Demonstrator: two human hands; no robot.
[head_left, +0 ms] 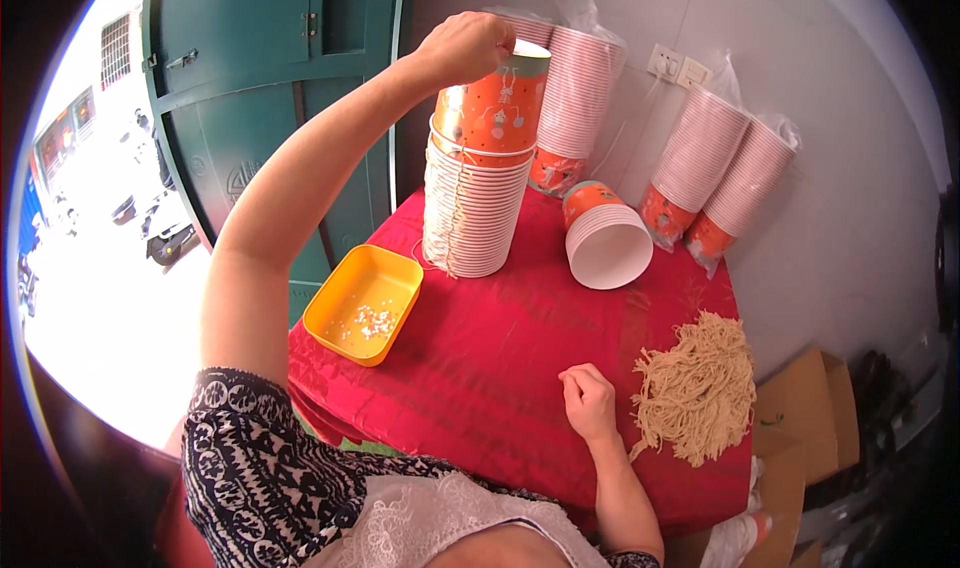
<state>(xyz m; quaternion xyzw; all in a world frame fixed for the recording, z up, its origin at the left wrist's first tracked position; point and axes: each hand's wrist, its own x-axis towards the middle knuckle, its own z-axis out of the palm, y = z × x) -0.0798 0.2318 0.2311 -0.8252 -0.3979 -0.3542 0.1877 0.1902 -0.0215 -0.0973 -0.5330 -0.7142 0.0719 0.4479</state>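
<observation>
My left hand (pixel 466 48) reaches up to the top of a tall stack of paper buckets (pixel 465 218), its fingers closed at the upper edge of the topmost orange paper bucket (pixel 487 113). That bucket stands with its white rim downward. Its fingertips are partly hidden. Thin beige strings hang down the side of the stack. My right hand (pixel 589 400) is low over the red cloth, fingers curled together; anything inside them is hidden. Beside it lies a heap of beige strings (pixel 697 388). A yellow tray (pixel 320 313) with small white and pinkish bits sits left of the stack.
On the red-covered table (pixel 490 368), a paper bucket (pixel 608 248) lies on its side, opening toward me. Bagged bucket stacks (pixel 700 153) lean along the grey wall. A green door (pixel 240 148) stands at the left, and cardboard boxes (pixel 805 408) are at the lower right.
</observation>
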